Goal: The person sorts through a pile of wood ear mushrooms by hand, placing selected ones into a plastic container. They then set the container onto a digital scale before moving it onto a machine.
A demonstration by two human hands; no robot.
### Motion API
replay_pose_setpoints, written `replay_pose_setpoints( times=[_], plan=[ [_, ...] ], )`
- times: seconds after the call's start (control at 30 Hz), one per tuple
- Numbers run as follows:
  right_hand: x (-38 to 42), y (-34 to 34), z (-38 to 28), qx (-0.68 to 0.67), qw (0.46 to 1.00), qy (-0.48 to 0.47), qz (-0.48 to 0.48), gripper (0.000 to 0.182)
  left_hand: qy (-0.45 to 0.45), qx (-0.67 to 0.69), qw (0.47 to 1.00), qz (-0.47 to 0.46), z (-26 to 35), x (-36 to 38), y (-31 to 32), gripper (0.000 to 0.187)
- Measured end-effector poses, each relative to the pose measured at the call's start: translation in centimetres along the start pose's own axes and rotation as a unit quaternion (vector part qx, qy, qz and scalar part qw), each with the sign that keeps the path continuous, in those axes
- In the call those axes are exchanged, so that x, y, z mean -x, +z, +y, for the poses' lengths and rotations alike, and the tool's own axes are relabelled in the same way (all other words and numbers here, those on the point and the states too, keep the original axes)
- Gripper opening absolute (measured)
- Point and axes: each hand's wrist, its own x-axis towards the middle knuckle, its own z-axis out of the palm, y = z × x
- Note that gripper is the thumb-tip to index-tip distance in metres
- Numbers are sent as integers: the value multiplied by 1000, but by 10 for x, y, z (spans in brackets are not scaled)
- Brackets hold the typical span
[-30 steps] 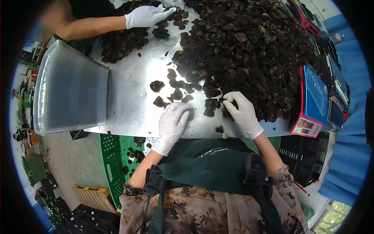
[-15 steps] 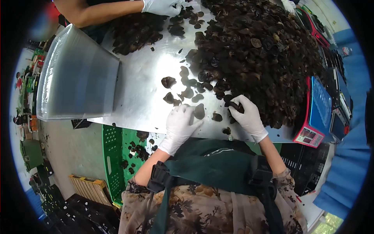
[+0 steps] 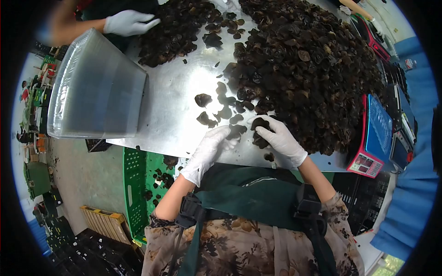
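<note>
Near the pile, you seem mid-pick, needing light fingers: right hand pinching dark pieces, left hand curled at another piece, grip unclear.

Grey floor at left; on it a wooden pallet with black crates nearby; a folded blue curtain down the right side — a bright, greenish window low beside it; white glare across the metal bench.
</note>
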Motion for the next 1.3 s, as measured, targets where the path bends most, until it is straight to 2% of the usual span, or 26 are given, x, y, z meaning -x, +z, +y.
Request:
replay_pose_setpoints(
  times=[0.1, 0.17, 0.23, 0.27, 0.4, 0.5, 0.6, 0.67, 0.77, 0.8, 0.9, 0.93, 1.03, 1.1, 1.17, 1.2, 1.3],
  plan=[
    [4, 16, -18, -52, 998, -8, -40, 37, 4, -41, 999, -30, -3, -2, 0, 33],
    [2, 21, -10, 10, 995, -94, -25, 41, 16, -75, 996, -45, -5, -3, 0, 35],
    [6, 19, -8, 32, 994, -97, -34, 42, 34, -114, 992, -46, -3, -2, 6, 37],
    [10, 18, -11, 1, 999, -33, -14, 40, 34, -119, 991, -50, 0, -3, 11, 37],
    [18, 0, 7, -68, 997, -7, -24, 36, 37, -124, 988, -80, 7, -10, 24, 35],
    [28, -6, 8, -113, 993, -18, -15, 35, 27, -121, 990, -66, 8, -15, 35, 31],
    [34, -11, 6, -112, 994, -5, -12, 46, 68, -187, 976, -93, 13, -20, 43, 28],
    [37, -14, 7, -114, 993, -30, 7, 39, 97, -241, 960, -104, 14, -24, 46, 29],
    [42, -22, 11, -110, 991, -63, 39, 35, 136, -234, 955, -119, 17, -29, 58, 28],
    [45, -25, 12, -108, 990, -72, 50, 35, 112, -242, 956, -118, 22, -29, 62, 23],
    [51, -28, 8, -56, 990, -92, 90, 34, 34, -281, 952, -120, 27, -32, 73, 24],
    [53, -29, 5, -42, 991, -84, 99, 33, 69, -371, 916, -136, 24, -36, 73, 23],
    [62, -31, -4, -19, 991, -71, 111, 31, 12, -187, 972, -142, 7, -46, 77, 22],
    [63, -38, -9, -23, 991, -85, 104, 30, -1, -142, 981, -133, 11, -46, 83, 20],
    [66, -47, -9, -80, 991, -57, 89, 31, -30, -114, 987, -112, 14, -44, 92, 16],
    [67, -52, -9, -110, 990, -42, 80, 31, -5, -109, 987, -115, 10, -45, 95, 17],
    [62, -68, -4, -120, 987, -85, 57, 34, -16, 6, 999, -38, -6, -51, 104, 20]
  ],
)
